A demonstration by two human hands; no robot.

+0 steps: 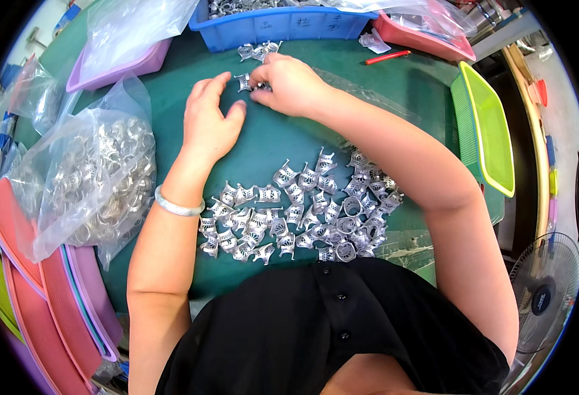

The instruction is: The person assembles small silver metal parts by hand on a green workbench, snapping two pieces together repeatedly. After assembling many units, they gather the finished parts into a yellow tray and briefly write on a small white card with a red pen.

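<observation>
My left hand (209, 120) rests on the green table mat (283, 135), fingers spread, its fingertips touching a small silver metal part (243, 81). My right hand (289, 84) is curled over the same part and pinches it from the right. A few more silver parts (258, 51) lie just beyond, in front of the blue bin (283, 27). Close to my body a large pile of several silver crown-shaped parts (299, 214) is spread over the mat. A silver bangle (176, 207) sits on my left wrist.
A clear plastic bag full of silver parts (92, 178) lies at the left. Pink, purple and green trays (52, 303) are stacked at lower left. A purple tray (121, 66), a pink tray (428, 36), a green basket (490, 125), a red pen (387, 57) and a fan (543, 296) surround the mat.
</observation>
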